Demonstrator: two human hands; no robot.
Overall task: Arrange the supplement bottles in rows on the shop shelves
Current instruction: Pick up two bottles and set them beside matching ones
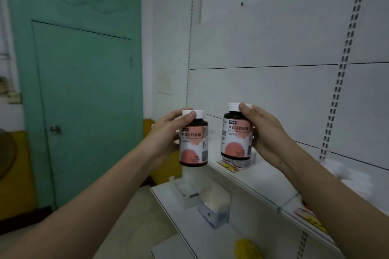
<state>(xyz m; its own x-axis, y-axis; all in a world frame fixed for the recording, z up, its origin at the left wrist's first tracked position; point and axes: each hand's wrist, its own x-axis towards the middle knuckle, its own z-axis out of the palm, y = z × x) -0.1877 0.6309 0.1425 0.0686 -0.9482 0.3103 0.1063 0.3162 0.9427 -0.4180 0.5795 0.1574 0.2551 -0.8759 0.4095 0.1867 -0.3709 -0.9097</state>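
Observation:
I hold two matching supplement bottles, dark brown with white caps and pink-and-white labels. My left hand (168, 132) grips one bottle (194, 143) from its left side, in the air just off the left end of the white shelf (263, 181). My right hand (265, 132) grips the other bottle (236, 134) from the right, thumb on the cap. This bottle hangs over the shelf's front left corner, its base close to the shelf surface; contact cannot be made out.
A lower white shelf (168, 200) carries a small white and blue box (214, 206) and a yellow item (247, 246). Yellow price tags (228, 166) line the upper shelf's front edge. A green door (84, 90) stands on the left. A slotted upright (341, 73) runs up the back panel.

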